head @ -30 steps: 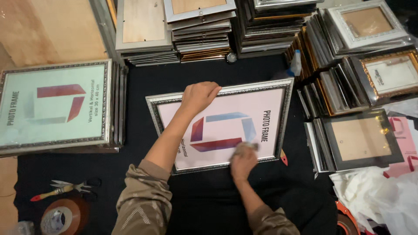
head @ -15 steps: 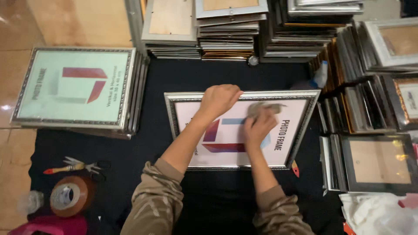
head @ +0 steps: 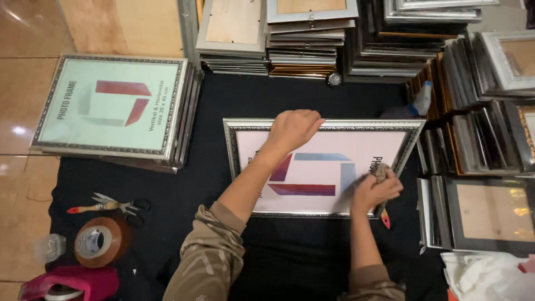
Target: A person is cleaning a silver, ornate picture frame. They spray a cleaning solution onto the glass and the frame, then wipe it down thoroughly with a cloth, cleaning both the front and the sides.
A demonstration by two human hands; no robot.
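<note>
Your left hand (head: 292, 129) flat on silver photo frame (head: 323, 167) top edge, grip loose, holding nothing; your right hand (head: 374, 189) grip bunched round grey cloth (head: 381, 171) on glass near frame's right edge

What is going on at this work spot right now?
A person kneels over a silver photo frame lying flat on a black cloth. The left hand presses on the frame's top edge, while the right hand rubs a small rag near its right side. Stacks of frames surround the spot; scissors and a tape roll lie at the left.
</note>
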